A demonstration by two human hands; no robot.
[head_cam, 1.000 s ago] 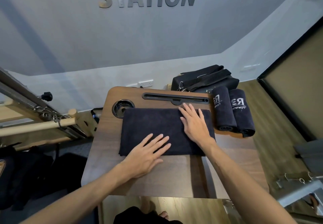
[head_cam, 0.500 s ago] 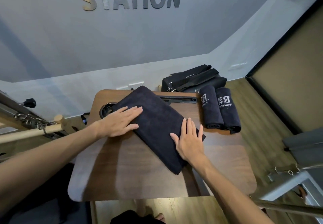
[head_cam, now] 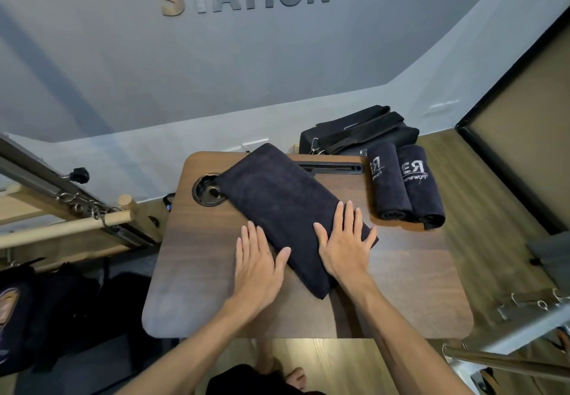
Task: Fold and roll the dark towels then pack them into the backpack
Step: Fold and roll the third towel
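A folded dark towel [head_cam: 277, 203] lies diagonally on the wooden lap table [head_cam: 401, 286], running from the cup hole at the far left toward me. My left hand [head_cam: 257, 262] lies flat with straight fingers at the towel's near left edge, partly on the table. My right hand [head_cam: 345, 243] presses flat on the towel's near end. Two rolled dark towels [head_cam: 405, 186] with white lettering lie side by side at the table's far right. The black backpack [head_cam: 357, 131] sits just behind them, beyond the table's far edge.
A round cup hole [head_cam: 208, 191] and a long slot [head_cam: 333, 168] are set into the table's far edge. A wooden bar on a metal frame [head_cam: 77, 225] stands to the left. Metal equipment [head_cam: 524, 323] lies at the right. Dark bags [head_cam: 46, 311] sit on the floor at the left.
The towel was turned from crosswise to diagonal. My left hand then came from the towel's far left side down to its near left edge; my right hand stayed on the near end.
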